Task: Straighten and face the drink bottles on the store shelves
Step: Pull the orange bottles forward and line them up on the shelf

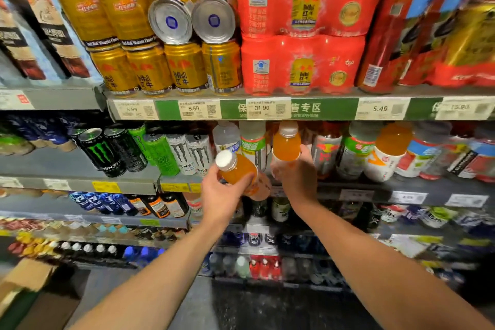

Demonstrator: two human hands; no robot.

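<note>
My left hand (223, 193) grips an orange drink bottle (239, 170) with a white cap, tilted with its cap toward the upper left, in front of the second shelf (348, 190). My right hand (296, 175) holds a second orange bottle (286, 143) upright at that shelf's front, its white cap just under the price rail (321, 108). Around them stand more bottles: clear ones with green labels (253, 146), a red-labelled one (325, 153) and another orange bottle (388, 150) to the right.
Monster cans (150, 150) stand left of the bottles on the same shelf. Gold Red Bull cans (166, 69) and red multipacks (302, 64) fill the shelf above, two cans lying on their sides. Lower shelves hold more bottles. A cardboard box (24, 284) sits on the floor at lower left.
</note>
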